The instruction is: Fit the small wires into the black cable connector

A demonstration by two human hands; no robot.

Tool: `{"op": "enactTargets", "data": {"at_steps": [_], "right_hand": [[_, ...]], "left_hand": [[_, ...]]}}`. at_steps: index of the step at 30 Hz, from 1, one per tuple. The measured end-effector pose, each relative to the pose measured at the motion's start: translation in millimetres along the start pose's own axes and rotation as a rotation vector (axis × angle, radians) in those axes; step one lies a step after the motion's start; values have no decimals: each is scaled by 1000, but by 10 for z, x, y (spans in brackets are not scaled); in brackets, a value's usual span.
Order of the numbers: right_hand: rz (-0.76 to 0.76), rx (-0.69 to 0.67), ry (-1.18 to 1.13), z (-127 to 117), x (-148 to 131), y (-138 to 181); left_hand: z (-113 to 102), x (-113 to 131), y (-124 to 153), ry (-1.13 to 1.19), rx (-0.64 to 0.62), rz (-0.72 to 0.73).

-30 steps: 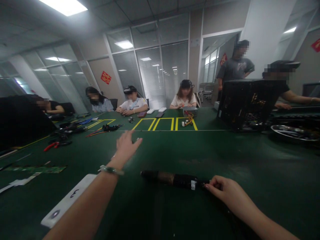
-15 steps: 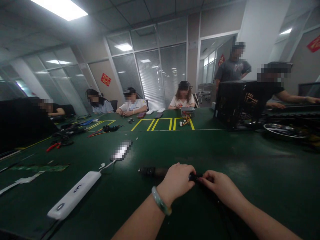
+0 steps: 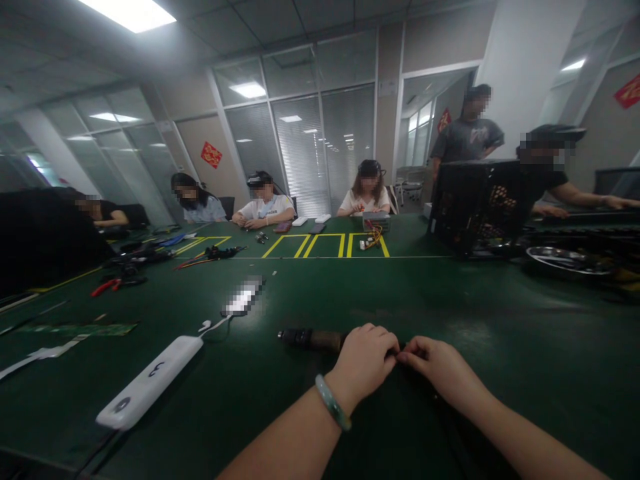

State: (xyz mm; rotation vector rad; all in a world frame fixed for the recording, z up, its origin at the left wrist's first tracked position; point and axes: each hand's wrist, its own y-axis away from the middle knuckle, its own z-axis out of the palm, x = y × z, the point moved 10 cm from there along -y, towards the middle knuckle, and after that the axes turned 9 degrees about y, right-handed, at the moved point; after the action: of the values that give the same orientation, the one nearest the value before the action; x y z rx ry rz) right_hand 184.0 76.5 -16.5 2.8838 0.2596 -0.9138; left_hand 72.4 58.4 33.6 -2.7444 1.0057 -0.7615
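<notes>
On the tabletop (image 3: 230, 380), the power strip (image 3: 150, 383) lies at eight o'clock. The tool (image 3: 313, 340) lies at six, tip towards nine; the left hand (image 3: 365, 357) clamps its grip over it. The right hand's (image 3: 437, 367) grip pinches its tail.

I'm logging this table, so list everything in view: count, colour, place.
dark tool: one, black and brown, centre
numbered strip: one, white, left
lit device: one, white, centre left
circuit board: one, green, left edge
red-handled tool: one, red, left
cables: uncounted, mixed, mainly left
computer case: one, black, right
round tray: one, silvery, right
metal box: one, grey, far side
table: one, green, foreground
wall signs: three, red, behind
people: six, varied tops, ahead
bangle: one, greenish, left wrist
left hand: one, bare, over dark tool
right hand: one, bare, beside left hand
</notes>
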Motion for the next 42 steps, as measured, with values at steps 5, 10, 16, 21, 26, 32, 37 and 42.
{"op": "enactTargets", "data": {"at_steps": [5,10,16,21,26,32,37,42], "right_hand": [[9,-12,-15,19,4,-6],[-28,-72,-29,31,-14,18],[-12,-84,-50,37,74,55],[-34,-46,-51,46,17,34],[-70,-41,-32,40,-23,19],[-80,-61,-42,61,45,-12],[-121,-52,-56,51,12,-28],[-103,-83,-46,66,12,-23]], "left_hand": [[19,3,-16,14,4,39],[2,-16,-18,26,27,32],[-11,-34,-11,59,30,25],[-2,-41,-5,64,32,40],[31,-85,-12,41,13,-5],[34,-90,-17,67,14,7],[28,-33,-7,51,-4,47],[21,-59,-3,25,-10,2]]}}
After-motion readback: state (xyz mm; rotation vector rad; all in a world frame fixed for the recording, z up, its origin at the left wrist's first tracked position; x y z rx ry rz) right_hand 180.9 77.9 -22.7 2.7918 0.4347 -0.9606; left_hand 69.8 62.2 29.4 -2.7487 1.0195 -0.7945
